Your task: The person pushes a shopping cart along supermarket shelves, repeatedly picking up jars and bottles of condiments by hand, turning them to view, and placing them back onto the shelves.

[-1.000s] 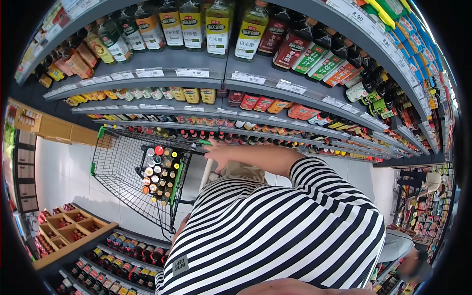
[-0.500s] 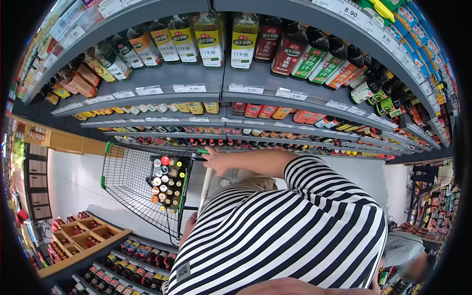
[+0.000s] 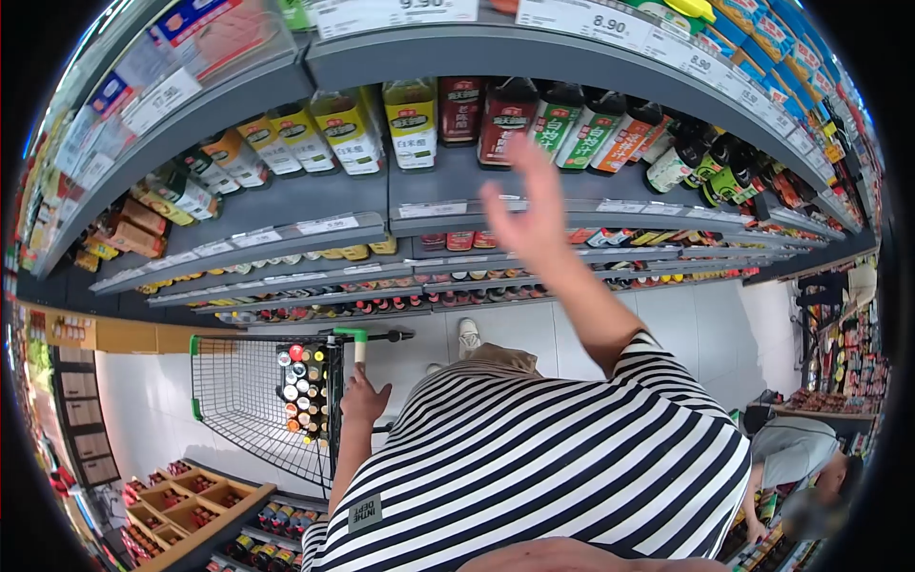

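Observation:
My right hand (image 3: 526, 205) is raised in front of the shelf, fingers apart, with nothing in it. It is slightly blurred. Closest to its fingertips is a dark bottle with a red label (image 3: 498, 129); whether they touch it I cannot tell. Beside that stand green-and-white labelled sauce bottles (image 3: 583, 138) and a yellow-capped-label white rice vinegar bottle (image 3: 412, 129). Down at the left, my left hand (image 3: 362, 398) is closed around the handle (image 3: 360, 351) of a shopping cart (image 3: 253, 357). Several capped bottles (image 3: 303, 391) stand together inside the cart.
Grey shelves (image 3: 457, 191) with price tags curve across the front, lower tiers holding more bottles. A wooden display rack (image 3: 195, 500) stands at the lower left. Another person (image 3: 796, 453) bends by the shelving at the right. Pale floor tiles (image 3: 658, 334) lie between.
My right hand has left the cart handle and risen to the shelf, opening. My left hand now shows on the handle. The view has shifted, and the other person bends lower.

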The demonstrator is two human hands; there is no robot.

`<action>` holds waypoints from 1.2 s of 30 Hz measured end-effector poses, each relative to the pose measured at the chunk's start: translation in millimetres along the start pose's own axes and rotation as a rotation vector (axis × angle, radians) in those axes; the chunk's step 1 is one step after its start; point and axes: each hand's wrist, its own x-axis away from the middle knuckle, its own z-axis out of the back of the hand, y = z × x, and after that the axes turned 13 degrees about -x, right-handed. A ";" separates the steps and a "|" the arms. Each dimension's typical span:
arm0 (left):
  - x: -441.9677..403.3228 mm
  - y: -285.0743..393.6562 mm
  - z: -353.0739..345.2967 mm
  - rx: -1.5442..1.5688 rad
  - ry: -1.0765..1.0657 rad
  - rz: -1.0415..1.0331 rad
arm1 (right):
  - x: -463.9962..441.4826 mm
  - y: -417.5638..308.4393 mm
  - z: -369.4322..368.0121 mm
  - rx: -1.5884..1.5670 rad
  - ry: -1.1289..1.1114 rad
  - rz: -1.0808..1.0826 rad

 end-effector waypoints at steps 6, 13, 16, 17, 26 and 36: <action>-2.0 63.9 114.2 0.301 0.218 -0.508 | -76.3 15.7 43.8 0.243 0.074 -0.024; 39.3 171.9 269.5 0.775 0.502 -1.184 | -101.2 33.1 33.0 0.423 -0.087 0.104; 83.4 168.6 338.1 0.748 0.565 -1.533 | -110.0 34.7 29.6 0.504 -0.120 0.106; 91.2 168.3 352.3 0.749 0.733 -1.704 | -112.5 36.7 28.8 0.494 -0.136 0.100; 102.2 181.5 377.5 1.079 0.538 -2.174 | -119.4 30.8 29.3 0.604 -0.228 0.133; 108.3 168.5 380.6 1.368 -0.316 -2.164 | -127.4 39.4 23.5 0.639 -0.151 0.350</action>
